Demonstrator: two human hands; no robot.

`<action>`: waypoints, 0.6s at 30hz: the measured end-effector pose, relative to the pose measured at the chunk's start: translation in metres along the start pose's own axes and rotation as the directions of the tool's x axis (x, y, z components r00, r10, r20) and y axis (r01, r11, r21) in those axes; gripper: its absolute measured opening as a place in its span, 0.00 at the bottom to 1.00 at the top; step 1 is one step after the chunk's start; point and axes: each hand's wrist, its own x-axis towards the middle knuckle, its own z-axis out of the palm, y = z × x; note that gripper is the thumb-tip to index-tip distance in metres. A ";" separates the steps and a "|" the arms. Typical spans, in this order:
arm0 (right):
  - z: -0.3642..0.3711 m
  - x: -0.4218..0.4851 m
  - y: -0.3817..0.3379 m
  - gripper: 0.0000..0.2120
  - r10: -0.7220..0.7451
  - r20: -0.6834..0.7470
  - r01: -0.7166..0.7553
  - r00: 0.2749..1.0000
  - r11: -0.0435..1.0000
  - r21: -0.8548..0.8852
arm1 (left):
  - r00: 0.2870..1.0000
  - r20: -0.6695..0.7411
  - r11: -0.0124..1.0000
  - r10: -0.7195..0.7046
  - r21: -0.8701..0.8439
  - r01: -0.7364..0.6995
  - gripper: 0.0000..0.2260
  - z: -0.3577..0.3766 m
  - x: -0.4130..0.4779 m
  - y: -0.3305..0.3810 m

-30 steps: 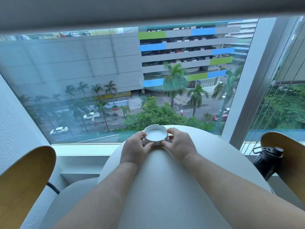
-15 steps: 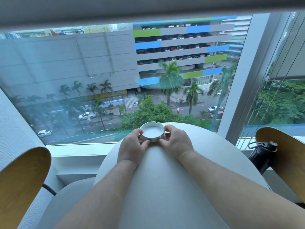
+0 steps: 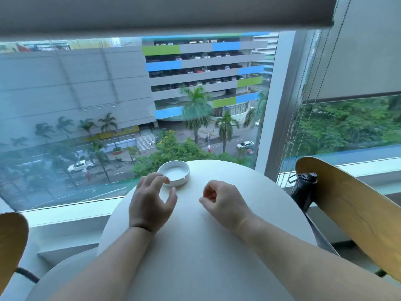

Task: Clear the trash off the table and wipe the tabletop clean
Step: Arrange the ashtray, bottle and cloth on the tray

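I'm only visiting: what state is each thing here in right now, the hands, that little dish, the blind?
Ashtray: upright, empty, standing free near the table's far edge.
Left hand: fingers loosely curled, holding nothing, right beside the ashtray.
Right hand: loosely curled, holding nothing, above the table.
Table: round white top with the ashtray standing on it.
Blind: rolled most of the way up.

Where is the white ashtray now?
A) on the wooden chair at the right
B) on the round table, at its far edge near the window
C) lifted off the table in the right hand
B: the ashtray rests on the table at its far edge by the window; the right hand is apart from it, holding nothing.
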 end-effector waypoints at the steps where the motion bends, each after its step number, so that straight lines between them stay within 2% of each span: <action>1: -0.011 -0.015 0.003 0.05 0.002 -0.005 -0.002 1.000 1.000 -0.001 | 0.999 0.015 0.999 0.045 -0.009 -0.045 0.12 -0.002 -0.004 0.005; 6: -0.076 -0.087 0.029 0.07 0.056 -0.120 -0.048 0.991 0.997 0.067 | 0.976 0.097 0.974 0.197 -0.135 -0.183 0.07 0.002 -0.020 0.049; 10: -0.125 -0.134 0.062 0.08 0.148 -0.228 -0.111 0.962 0.979 0.170 | 0.924 0.185 0.922 0.334 -0.268 -0.280 0.04 0.025 -0.023 0.108; 13: -0.152 -0.155 0.097 0.08 0.232 -0.256 -0.178 0.938 0.960 0.218 | 0.896 0.239 0.899 0.375 -0.329 -0.288 0.05 0.051 -0.020 0.152; 18: -0.183 -0.164 0.162 0.11 0.350 -0.223 -0.287 0.910 0.918 0.273 | 0.877 0.301 0.891 0.375 -0.378 -0.252 0.04 0.103 -0.013 0.213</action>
